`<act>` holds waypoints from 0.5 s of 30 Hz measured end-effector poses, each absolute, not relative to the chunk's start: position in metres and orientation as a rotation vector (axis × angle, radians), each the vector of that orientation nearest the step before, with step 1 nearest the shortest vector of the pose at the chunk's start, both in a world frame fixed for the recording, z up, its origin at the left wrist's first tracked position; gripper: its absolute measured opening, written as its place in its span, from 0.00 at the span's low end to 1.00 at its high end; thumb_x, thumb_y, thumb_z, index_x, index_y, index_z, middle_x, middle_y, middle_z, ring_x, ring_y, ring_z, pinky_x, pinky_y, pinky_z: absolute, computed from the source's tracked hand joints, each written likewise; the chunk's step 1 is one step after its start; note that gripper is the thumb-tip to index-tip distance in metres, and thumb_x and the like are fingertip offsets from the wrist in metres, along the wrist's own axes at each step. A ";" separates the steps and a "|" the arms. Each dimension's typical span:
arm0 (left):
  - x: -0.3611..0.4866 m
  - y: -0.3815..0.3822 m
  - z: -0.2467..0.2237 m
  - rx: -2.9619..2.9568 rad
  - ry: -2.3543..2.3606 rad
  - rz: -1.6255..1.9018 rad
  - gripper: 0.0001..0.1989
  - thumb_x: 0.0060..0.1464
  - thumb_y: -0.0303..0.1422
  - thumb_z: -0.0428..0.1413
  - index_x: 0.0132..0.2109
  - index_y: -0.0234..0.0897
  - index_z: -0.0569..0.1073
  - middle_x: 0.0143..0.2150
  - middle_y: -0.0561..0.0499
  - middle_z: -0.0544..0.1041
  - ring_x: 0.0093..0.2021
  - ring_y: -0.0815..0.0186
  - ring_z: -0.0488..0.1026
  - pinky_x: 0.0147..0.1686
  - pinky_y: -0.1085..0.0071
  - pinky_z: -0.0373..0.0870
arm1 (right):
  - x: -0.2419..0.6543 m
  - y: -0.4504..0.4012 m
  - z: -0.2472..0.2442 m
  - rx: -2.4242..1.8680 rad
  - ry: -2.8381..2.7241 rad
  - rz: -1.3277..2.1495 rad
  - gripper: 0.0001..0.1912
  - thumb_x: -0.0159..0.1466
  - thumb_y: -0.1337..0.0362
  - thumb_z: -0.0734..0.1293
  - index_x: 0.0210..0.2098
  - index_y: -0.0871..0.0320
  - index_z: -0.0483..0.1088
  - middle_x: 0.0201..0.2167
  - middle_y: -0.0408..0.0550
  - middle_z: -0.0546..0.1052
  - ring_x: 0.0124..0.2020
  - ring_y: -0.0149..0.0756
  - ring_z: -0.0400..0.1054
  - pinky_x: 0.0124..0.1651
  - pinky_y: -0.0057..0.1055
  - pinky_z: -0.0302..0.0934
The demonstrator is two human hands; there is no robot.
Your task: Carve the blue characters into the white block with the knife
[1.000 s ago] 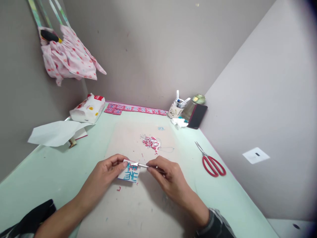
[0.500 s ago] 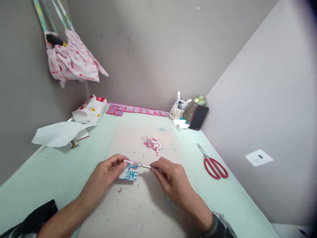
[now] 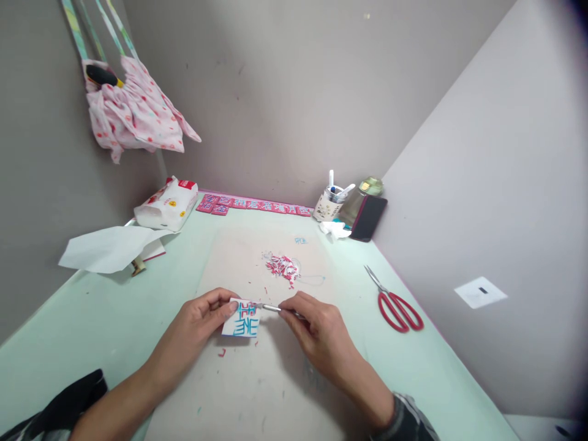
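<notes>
Between thumb and fingers, my left hand (image 3: 206,315) pinches the left edge of a small white card (image 3: 228,324). Blue strokes of a character cover the card, and some cut parts near its top show red. My right hand (image 3: 319,324) grips a thin silver craft knife (image 3: 271,307) like a pen. Its tip touches the upper right of the card; the blade itself is hard to make out. Beyond my hands lies a heap of red and white paper scraps (image 3: 281,267), with a few red bits near the card.
Red-handled scissors (image 3: 399,309) lie on the right. Along the back edge runs a row of pink character cards (image 3: 266,205). A pen cup (image 3: 328,205), a bottle and a phone (image 3: 369,218) stand back right. A tissue pack (image 3: 168,205) and white paper (image 3: 103,248) sit left.
The card has shifted slightly right and turned a little, showing more of its face. The knife tip stays at its upper right; my right hand has hardly moved.
</notes>
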State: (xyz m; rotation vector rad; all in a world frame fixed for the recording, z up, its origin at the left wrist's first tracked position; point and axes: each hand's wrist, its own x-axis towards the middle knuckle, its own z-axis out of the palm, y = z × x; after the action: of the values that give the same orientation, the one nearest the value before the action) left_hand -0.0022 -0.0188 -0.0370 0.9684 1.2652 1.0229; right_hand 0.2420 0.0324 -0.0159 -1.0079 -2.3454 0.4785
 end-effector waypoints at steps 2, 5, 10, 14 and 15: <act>-0.001 -0.019 -0.037 0.922 1.222 1.027 0.22 0.59 0.54 0.62 0.47 0.41 0.79 0.35 0.53 0.79 0.34 0.63 0.73 0.32 0.72 0.67 | 0.241 0.031 -0.017 -1.024 -2.331 0.482 0.09 0.73 0.68 0.64 0.40 0.56 0.76 0.31 0.45 0.79 0.27 0.33 0.69 0.31 0.28 0.58; 0.001 -0.020 -0.037 0.854 1.166 1.044 0.21 0.58 0.52 0.64 0.46 0.40 0.79 0.36 0.52 0.81 0.36 0.63 0.76 0.35 0.72 0.70 | 0.240 0.030 -0.018 -1.054 -2.324 0.473 0.09 0.73 0.68 0.64 0.40 0.56 0.76 0.32 0.46 0.80 0.28 0.34 0.71 0.32 0.28 0.60; 0.002 -0.019 -0.041 0.784 1.117 1.065 0.21 0.58 0.51 0.66 0.46 0.39 0.79 0.37 0.50 0.82 0.36 0.62 0.78 0.31 0.73 0.70 | 0.237 0.029 -0.022 -1.056 -2.316 0.400 0.11 0.74 0.66 0.62 0.40 0.55 0.76 0.32 0.47 0.80 0.27 0.34 0.71 0.31 0.28 0.60; 0.002 -0.017 -0.041 0.752 1.092 1.068 0.20 0.57 0.50 0.67 0.43 0.38 0.78 0.36 0.51 0.82 0.34 0.64 0.78 0.27 0.75 0.68 | 0.235 0.028 -0.025 -1.027 -2.292 0.346 0.13 0.75 0.66 0.61 0.38 0.56 0.76 0.31 0.47 0.80 0.26 0.34 0.70 0.30 0.29 0.59; 0.002 -0.017 -0.041 0.747 1.089 1.074 0.20 0.57 0.50 0.67 0.43 0.38 0.78 0.36 0.51 0.82 0.34 0.65 0.78 0.28 0.75 0.69 | 0.235 0.027 -0.025 -1.025 -2.285 0.345 0.13 0.75 0.66 0.61 0.38 0.57 0.76 0.31 0.47 0.79 0.26 0.34 0.70 0.30 0.29 0.58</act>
State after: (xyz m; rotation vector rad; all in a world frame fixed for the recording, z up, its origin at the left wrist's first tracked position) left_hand 0.0018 -0.0173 -0.0406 0.7466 1.0886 1.0737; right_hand 0.2346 0.0274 -0.0249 -1.0252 -2.2847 0.3453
